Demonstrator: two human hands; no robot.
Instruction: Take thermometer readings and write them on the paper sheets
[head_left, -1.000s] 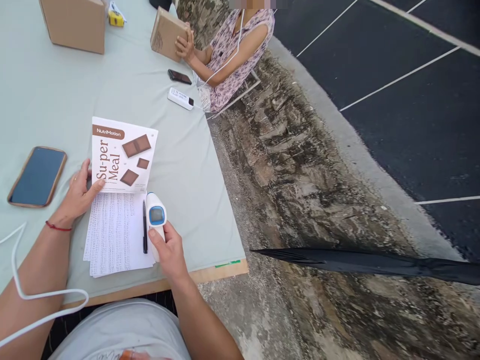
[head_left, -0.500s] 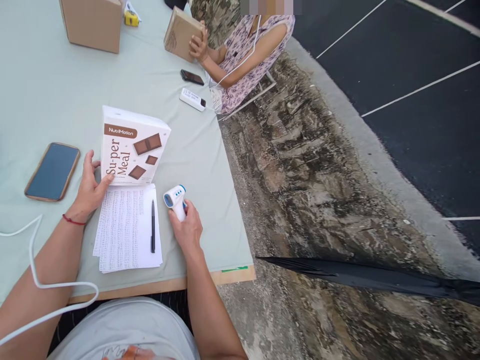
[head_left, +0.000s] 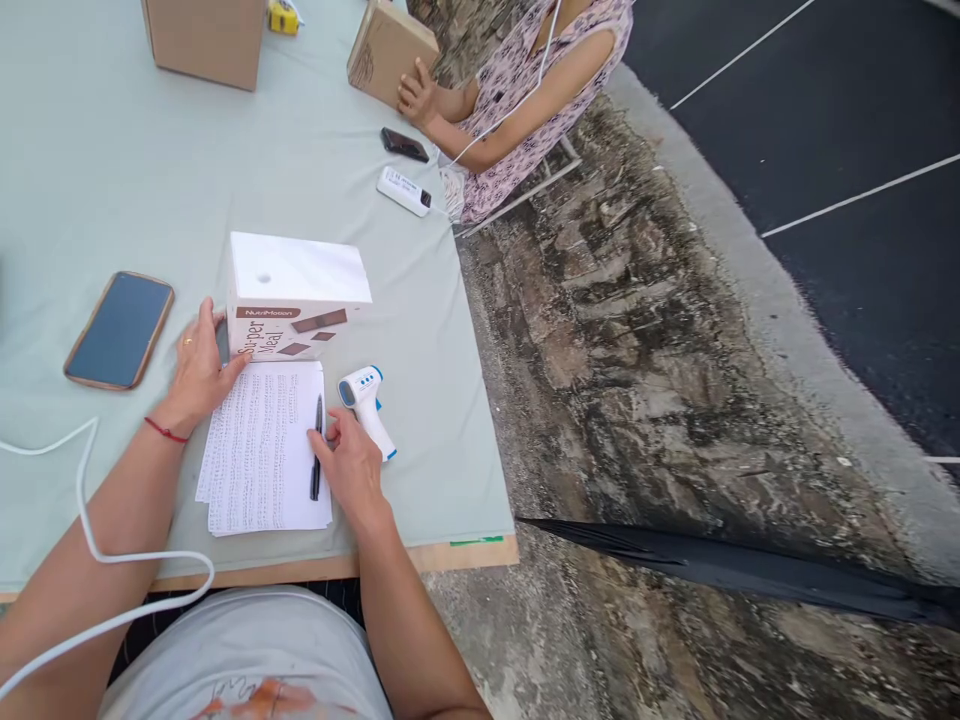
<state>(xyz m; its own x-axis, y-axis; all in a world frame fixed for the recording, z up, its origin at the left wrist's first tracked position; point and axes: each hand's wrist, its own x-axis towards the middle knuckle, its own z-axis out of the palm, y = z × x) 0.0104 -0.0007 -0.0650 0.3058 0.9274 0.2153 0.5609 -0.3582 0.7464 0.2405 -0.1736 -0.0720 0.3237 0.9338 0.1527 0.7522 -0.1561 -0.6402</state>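
A white box printed "NutriMotion Super Meal" (head_left: 300,270) stands at the far end of a stack of written sheets (head_left: 251,450), its plain white top showing. My left hand (head_left: 201,360) is closed on its lower left corner, thumb at the front and fingers along the side. On the right edge of the sheets lies a black pen (head_left: 315,480). My right hand (head_left: 349,465) is over it, thumb across the pen and index finger a little apart on the other side. Just beyond that hand, a white and blue infrared thermometer (head_left: 367,405) lies on the cloth.
A phone (head_left: 120,330) lies left of the box. A white cable (head_left: 94,540) crosses my left forearm. Farther back are a cardboard box (head_left: 202,40), a yellow tape measure (head_left: 283,17), a white device (head_left: 403,191) and a black device (head_left: 404,145). Another person's hand (head_left: 418,92) holds a brown box (head_left: 386,55).
My right hand has let go of the thermometer, which now lies on the table, and moved left to the pen. The Super Meal box has tipped, showing more of its top.
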